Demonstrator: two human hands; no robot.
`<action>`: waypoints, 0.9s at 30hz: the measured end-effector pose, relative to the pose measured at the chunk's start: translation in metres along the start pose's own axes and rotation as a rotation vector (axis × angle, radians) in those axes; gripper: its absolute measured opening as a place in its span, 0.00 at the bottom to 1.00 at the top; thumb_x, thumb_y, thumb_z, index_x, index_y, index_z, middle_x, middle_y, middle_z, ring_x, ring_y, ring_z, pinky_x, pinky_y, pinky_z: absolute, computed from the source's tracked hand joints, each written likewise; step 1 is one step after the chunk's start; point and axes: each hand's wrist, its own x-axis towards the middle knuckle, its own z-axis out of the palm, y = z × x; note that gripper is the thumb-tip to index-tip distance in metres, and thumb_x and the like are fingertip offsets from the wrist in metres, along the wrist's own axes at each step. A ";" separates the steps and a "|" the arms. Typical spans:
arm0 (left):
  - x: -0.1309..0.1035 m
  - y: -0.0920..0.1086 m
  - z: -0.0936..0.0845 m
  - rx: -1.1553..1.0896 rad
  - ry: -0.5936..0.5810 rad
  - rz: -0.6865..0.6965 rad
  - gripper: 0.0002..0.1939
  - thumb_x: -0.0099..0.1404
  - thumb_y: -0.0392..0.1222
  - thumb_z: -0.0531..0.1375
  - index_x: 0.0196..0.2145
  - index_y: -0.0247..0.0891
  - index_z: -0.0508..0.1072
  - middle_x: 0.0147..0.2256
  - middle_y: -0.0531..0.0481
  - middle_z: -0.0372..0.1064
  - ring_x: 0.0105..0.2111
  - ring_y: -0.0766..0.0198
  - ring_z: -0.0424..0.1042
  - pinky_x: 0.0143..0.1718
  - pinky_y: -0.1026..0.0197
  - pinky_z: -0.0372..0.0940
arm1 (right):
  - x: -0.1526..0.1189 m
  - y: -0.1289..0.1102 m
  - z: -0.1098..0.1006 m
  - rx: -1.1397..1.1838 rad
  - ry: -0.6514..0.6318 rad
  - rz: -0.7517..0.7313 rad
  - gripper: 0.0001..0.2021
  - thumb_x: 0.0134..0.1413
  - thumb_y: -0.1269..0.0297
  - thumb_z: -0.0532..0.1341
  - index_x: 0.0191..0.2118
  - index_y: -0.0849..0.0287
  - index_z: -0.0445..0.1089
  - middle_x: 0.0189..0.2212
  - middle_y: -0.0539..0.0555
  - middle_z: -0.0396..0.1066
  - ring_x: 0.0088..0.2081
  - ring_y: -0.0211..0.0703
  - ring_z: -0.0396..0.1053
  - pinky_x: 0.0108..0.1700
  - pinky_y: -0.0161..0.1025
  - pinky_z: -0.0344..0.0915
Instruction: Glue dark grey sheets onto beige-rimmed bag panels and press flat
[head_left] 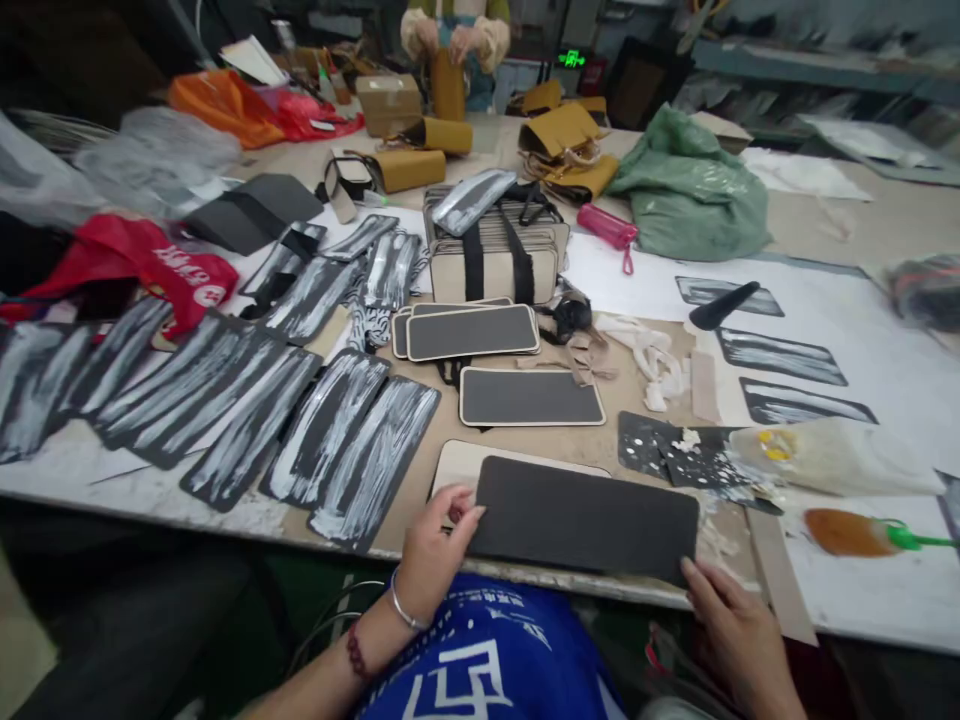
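A dark grey rounded panel spans between my two hands at the table's front edge. My left hand pinches its left edge between thumb and fingers. At the panel's lower right corner, my right hand grips with thumb and fingertips. Under and behind this panel lies a cream board, mostly covered. Just beyond it rests a smaller dark panel with a cream rim. Farther back are similar rimmed panels, stacked on each other. To the left, several dark pieces streaked with white lie side by side.
A strapped stack of boards stands mid-table. Right of my hands lie a glue bottle with a green tip, a plastic bag and a black tool. Mustard bags and a green sack sit farther back; another person's hands work opposite.
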 end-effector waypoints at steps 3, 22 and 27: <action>0.010 -0.043 0.002 -0.041 0.023 -0.273 0.11 0.54 0.42 0.57 0.36 0.36 0.67 0.23 0.55 0.66 0.24 0.67 0.67 0.30 0.63 0.64 | 0.005 -0.013 0.026 0.024 -0.139 0.031 0.24 0.33 0.42 0.57 0.29 0.59 0.73 0.31 0.56 0.74 0.36 0.52 0.69 0.36 0.41 0.67; 0.029 -0.082 -0.002 0.153 0.011 -0.282 0.13 0.50 0.44 0.55 0.35 0.39 0.66 0.21 0.56 0.66 0.24 0.62 0.69 0.31 0.60 0.63 | 0.001 -0.011 0.084 0.022 -0.131 -0.111 0.22 0.43 0.49 0.51 0.39 0.61 0.66 0.24 0.54 0.70 0.29 0.48 0.68 0.36 0.44 0.64; 0.031 -0.089 -0.001 0.163 -0.010 -0.296 0.18 0.49 0.50 0.55 0.36 0.38 0.65 0.21 0.54 0.68 0.24 0.60 0.70 0.31 0.58 0.64 | -0.002 -0.017 0.087 -0.015 -0.113 -0.089 0.20 0.45 0.52 0.49 0.40 0.60 0.64 0.24 0.53 0.68 0.29 0.47 0.68 0.35 0.43 0.62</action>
